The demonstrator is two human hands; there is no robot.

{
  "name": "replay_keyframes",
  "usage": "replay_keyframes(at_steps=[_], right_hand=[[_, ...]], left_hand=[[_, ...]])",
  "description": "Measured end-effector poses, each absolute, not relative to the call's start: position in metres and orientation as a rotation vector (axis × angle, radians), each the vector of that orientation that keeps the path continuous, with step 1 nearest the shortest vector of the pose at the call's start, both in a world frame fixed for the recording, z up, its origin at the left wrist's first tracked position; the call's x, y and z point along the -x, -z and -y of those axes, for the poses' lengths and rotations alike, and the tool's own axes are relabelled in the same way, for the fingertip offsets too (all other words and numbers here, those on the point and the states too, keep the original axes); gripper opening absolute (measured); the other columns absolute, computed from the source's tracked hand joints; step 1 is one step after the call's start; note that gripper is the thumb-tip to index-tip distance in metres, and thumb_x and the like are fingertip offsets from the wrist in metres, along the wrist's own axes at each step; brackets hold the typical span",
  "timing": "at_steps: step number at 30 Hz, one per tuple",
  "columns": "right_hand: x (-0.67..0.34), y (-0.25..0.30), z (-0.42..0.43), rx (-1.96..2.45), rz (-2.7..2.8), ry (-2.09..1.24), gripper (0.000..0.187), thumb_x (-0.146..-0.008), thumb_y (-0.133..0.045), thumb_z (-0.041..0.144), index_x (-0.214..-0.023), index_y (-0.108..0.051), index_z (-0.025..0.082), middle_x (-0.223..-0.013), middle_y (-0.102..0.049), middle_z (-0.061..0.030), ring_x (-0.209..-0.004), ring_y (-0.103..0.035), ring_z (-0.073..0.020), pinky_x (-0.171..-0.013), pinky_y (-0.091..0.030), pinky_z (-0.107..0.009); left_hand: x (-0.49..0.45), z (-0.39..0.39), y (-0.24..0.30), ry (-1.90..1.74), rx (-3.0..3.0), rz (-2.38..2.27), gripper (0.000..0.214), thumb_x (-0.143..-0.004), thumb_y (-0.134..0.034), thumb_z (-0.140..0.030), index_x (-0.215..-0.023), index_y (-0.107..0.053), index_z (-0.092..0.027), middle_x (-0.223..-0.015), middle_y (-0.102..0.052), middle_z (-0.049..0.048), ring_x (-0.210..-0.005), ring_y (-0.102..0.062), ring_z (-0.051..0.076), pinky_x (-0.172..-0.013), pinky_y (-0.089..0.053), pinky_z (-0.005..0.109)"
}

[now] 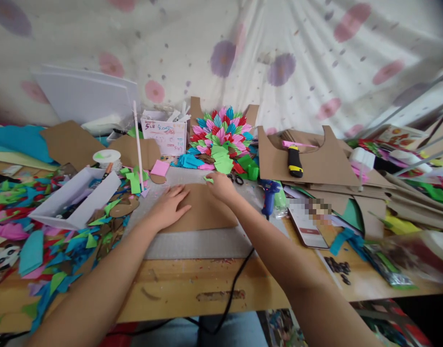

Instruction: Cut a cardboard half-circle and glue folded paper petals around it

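Note:
My left hand [168, 206] lies flat with fingers spread on a brown cardboard sheet [203, 214] that rests on a grey mat [199, 243]. My right hand [221, 186] is at the sheet's far edge, fingers pinched on a small green paper piece [208, 179]. Just beyond sit a stack of green paper petals [221, 161], black scissors [236, 179] and a colourful folded paper flower fan [221, 131].
A blue glue gun [269, 195] lies right of the sheet, its black cord running over the table edge. A white tray [74, 197] and scattered coloured paper scraps lie left. Cardboard cut-outs with a yellow-black utility knife [294, 161] are stacked right; a phone [308, 221] lies nearby.

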State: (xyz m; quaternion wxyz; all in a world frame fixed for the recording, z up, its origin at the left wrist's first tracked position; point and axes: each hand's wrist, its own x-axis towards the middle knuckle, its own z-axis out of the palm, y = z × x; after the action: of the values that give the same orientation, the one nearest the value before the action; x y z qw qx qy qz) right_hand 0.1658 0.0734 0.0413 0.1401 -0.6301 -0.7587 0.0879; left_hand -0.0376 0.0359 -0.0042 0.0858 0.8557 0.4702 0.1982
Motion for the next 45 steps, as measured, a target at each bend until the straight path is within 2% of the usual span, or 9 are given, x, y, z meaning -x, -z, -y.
replay_keyframes(at_steps=[6, 15, 20, 24, 27, 30, 35, 39, 45], right_hand=[[-0.153, -0.033, -0.085, 1.698, 2.215, -0.238, 0.032, -0.084, -0.044, 0.016, -0.111, -0.062, 0.015, -0.116, -0.062, -0.0103, -0.108, -0.053, -0.0219, -0.093, -0.039, -0.033], [-0.142, -0.023, -0.134, 1.581, 2.376, -0.018, 0.042, -0.083, -0.048, 0.021, -0.125, -0.056, 0.016, -0.135, -0.046, -0.0105, -0.117, -0.040, -0.0291, -0.099, -0.031, -0.041], [-0.135, -0.017, -0.149, 1.588, 2.457, -0.049, 0.036, -0.083, -0.042, 0.012, -0.110, -0.065, 0.012, -0.125, -0.055, -0.0127, -0.112, -0.045, -0.0284, -0.097, -0.033, -0.040], [-0.135, -0.029, -0.139, 1.577, 2.198, -0.314, 0.040, -0.078, -0.040, 0.004, -0.107, -0.066, 0.010, -0.117, -0.062, -0.0104, -0.112, -0.050, -0.0232, -0.098, -0.035, -0.036], [-0.138, -0.044, -0.118, 1.505, 1.802, -0.734, 0.044, -0.077, -0.037, 0.007, -0.109, -0.065, 0.015, -0.110, -0.066, -0.0048, -0.101, -0.057, -0.0184, -0.086, -0.044, -0.031], [-0.140, -0.051, -0.090, 1.276, 1.528, -1.190, 0.045, -0.073, -0.037, 0.008, -0.107, -0.066, 0.016, -0.112, -0.065, -0.0053, -0.097, -0.058, -0.0154, -0.080, -0.048, -0.028], [-0.143, -0.039, -0.047, 0.936, 1.194, -1.734, 0.038, -0.061, -0.047, 0.008, -0.090, -0.069, 0.017, -0.104, -0.067, -0.0064, -0.091, -0.058, -0.0149, -0.078, -0.047, -0.027], [-0.145, -0.024, -0.036, 0.852, 1.160, -1.824, 0.033, -0.057, -0.050, 0.008, -0.082, -0.068, 0.018, -0.094, -0.068, -0.0051, -0.092, -0.058, -0.0167, -0.077, -0.048, -0.029], [-0.149, -0.010, -0.043, 0.979, 1.373, -1.488, 0.020, -0.061, -0.051, 0.010, -0.077, -0.060, 0.019, -0.078, -0.063, 0.0008, -0.074, -0.059, -0.0126, -0.072, -0.050, -0.029]], left_hand=[[0.050, -0.047, 0.004, -1.012, -2.279, -1.672, 0.034, -0.080, -0.042, -0.017, -0.106, -0.063, -0.022, -0.120, -0.061, 0.0045, -0.107, -0.058, 0.020, -0.095, -0.047, 0.039], [0.059, -0.051, 0.002, -1.168, -2.218, -1.733, 0.032, -0.075, -0.041, -0.011, -0.092, -0.066, -0.020, -0.109, -0.065, 0.0057, -0.101, -0.060, 0.022, -0.092, -0.047, 0.039], [0.057, -0.048, 0.000, -1.196, -2.219, -1.711, 0.028, -0.076, -0.041, -0.011, -0.090, -0.065, -0.018, -0.107, -0.065, 0.0060, -0.101, -0.059, 0.021, -0.094, -0.045, 0.038], [0.055, -0.046, -0.003, -1.195, -2.195, -1.694, 0.028, -0.075, -0.042, -0.011, -0.088, -0.065, -0.020, -0.104, -0.065, 0.0042, -0.100, -0.059, 0.019, -0.093, -0.046, 0.036], [0.052, -0.046, -0.005, -1.264, -2.114, -1.667, 0.025, -0.075, -0.043, -0.013, -0.087, -0.064, -0.019, -0.100, -0.066, 0.0049, -0.099, -0.059, 0.020, -0.093, -0.046, 0.037], [0.045, -0.045, -0.006, -1.400, -1.810, -1.563, 0.021, -0.076, -0.049, -0.021, -0.093, -0.061, -0.018, -0.101, -0.065, 0.0066, -0.097, -0.060, 0.019, -0.092, -0.047, 0.038], [0.027, -0.036, -0.013, -1.422, -1.211, -1.185, 0.045, -0.070, -0.064, -0.042, -0.107, -0.056, -0.018, -0.111, -0.062, 0.0096, -0.102, -0.059, 0.022, -0.088, -0.048, 0.038], [0.023, -0.032, -0.012, -1.352, -1.198, -1.229, 0.045, -0.060, -0.071, -0.043, -0.094, -0.064, -0.015, -0.095, -0.067, 0.0081, -0.089, -0.062, 0.022, -0.080, -0.050, 0.038], [0.029, -0.038, -0.002, -1.304, -1.459, -1.251, 0.027, -0.068, -0.063, -0.039, -0.084, -0.066, -0.016, -0.084, -0.068, 0.0057, -0.077, -0.063, 0.019, -0.073, -0.053, 0.035]])
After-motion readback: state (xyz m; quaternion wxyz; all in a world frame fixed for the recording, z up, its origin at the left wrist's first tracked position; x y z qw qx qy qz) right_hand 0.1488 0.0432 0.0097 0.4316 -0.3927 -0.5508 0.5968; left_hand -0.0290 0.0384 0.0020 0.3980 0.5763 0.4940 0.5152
